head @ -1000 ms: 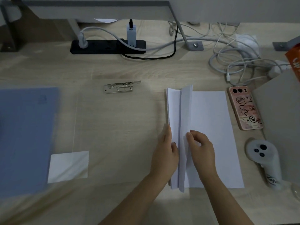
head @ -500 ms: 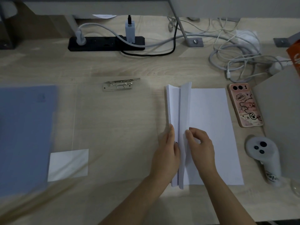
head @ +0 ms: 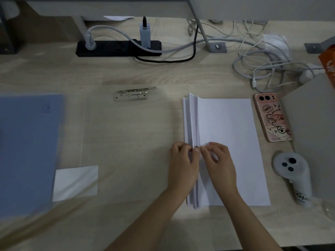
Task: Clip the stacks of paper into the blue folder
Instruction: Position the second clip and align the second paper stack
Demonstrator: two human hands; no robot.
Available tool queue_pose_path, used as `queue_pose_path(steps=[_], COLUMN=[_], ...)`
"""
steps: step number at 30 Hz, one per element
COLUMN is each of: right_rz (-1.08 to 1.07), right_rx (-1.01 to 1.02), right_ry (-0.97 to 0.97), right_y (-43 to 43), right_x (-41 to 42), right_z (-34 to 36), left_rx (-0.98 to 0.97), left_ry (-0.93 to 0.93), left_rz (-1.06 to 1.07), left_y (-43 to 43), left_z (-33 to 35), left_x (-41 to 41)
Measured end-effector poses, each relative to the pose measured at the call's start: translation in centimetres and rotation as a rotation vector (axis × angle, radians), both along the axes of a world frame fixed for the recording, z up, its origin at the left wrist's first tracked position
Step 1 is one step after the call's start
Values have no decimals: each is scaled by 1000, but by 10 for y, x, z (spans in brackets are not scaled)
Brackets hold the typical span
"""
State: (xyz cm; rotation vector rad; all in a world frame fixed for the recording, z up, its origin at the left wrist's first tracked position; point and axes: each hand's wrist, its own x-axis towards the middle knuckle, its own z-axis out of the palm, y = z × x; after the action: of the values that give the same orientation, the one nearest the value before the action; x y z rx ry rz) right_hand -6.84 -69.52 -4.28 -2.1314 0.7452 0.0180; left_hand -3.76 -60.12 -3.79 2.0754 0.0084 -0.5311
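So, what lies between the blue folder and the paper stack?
Head view: a metal clip toward the far side and a small white card at the edge of the blue folder, both left of the paper stack.

wooden desk point(head: 137, 142) under paper point(head: 228, 142), folder point(head: 27, 151)

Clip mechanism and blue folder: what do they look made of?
Clip mechanism: looks like bright metal, silvery, with glints on its lever and wire. Blue folder: probably thin plastic, matt blue; its clear flap shows the wood grain of the desk through it. That side is blurred, so unsure.
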Motion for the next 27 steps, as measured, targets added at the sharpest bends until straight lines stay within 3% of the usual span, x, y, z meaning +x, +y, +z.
queue_pose_path(steps=[4, 12, 17, 20, 22, 27], right_rz=[-20, -61, -271, -371, -353, -222], right_rx=[64, 179, 186, 246, 340, 347], right_ry=[32, 14, -60, -2, 52, 95], right_y=[-3, -8, -42, -54, -45, 13], right_x=[0, -1, -5, 1, 6, 23], right_z=[2, 7, 35, 47, 51, 55], left_rx=[-78, -16, -242, -251, -240, -258], left_ry=[210, 134, 183, 127, 129, 156], left_rz=[-3, -48, 0, 41, 101, 277], left_y=[-4, -10, 11, 38, 62, 125], left_z=[-2, -6, 19, 26, 30, 33], left_x=[4, 10, 15, 22, 26, 27])
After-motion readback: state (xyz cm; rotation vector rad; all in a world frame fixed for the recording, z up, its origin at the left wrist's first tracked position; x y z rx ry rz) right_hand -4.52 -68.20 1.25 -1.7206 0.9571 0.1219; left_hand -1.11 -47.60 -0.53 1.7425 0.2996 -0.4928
